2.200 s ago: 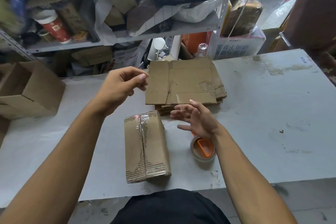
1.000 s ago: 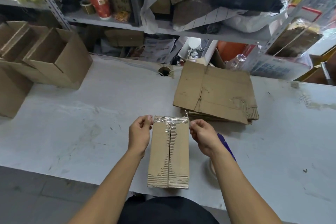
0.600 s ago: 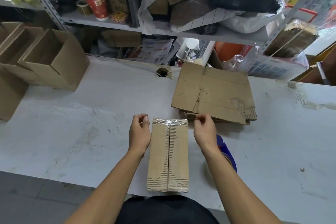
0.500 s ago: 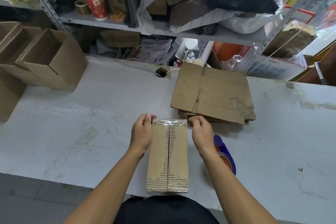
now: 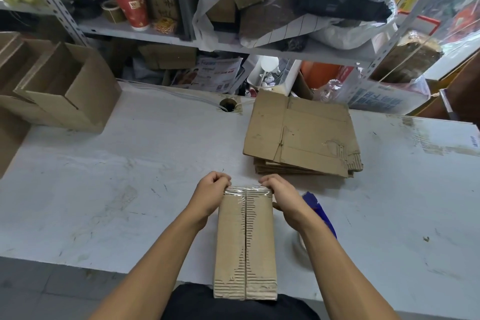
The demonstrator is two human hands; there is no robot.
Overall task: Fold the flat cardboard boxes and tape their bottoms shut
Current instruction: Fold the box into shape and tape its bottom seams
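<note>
Both my hands have closed in on the far end of the folded box (image 5: 245, 241), left hand (image 5: 211, 196) and right hand (image 5: 281, 197) pinching the clear tape strip (image 5: 246, 190) down its sides. Box sits at the counter's (image 5: 130, 176) near edge; light, stiff cardboard, best held by its corners.

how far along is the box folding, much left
Done: folded boxes stand open at the table's left. In hand: both hands, left hand and right hand, press clear tape over the far end of the current box. Left: the stack of flat boxes.
</note>
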